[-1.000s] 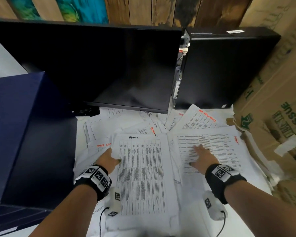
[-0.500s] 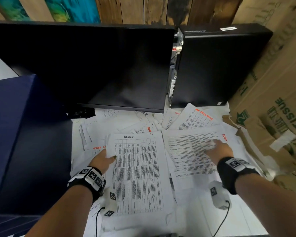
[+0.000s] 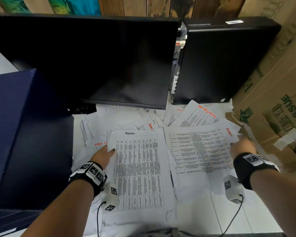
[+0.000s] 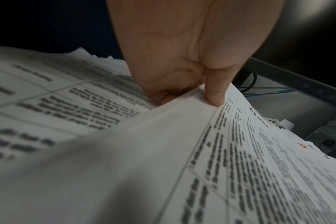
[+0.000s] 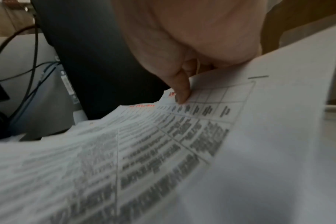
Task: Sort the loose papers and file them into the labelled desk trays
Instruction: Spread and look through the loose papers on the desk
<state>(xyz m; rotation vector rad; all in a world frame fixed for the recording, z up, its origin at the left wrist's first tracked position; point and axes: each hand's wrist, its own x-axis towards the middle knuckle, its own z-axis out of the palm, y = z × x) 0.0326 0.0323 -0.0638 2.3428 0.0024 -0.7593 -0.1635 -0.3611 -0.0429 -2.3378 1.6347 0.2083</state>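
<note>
Now both ADMIN sheets are pinched: left hand (image 3: 104,155) thumb over, fingers under the table sheet (image 3: 138,170); right hand (image 3: 242,147) likewise on the red-marked sheet (image 3: 200,151). Lift edges cleanly, keeping lower papers flat beneath the fingers.

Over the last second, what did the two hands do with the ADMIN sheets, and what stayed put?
The right hand slid from flat on the middle of the red-marked ADMIN sheet out to its right edge and now pinches it, thumb on top. The left hand kept its pinch on the left edge of the black-marked ADMIN sheet. Both sheets, the paper pile and the monitor stayed put.
</note>
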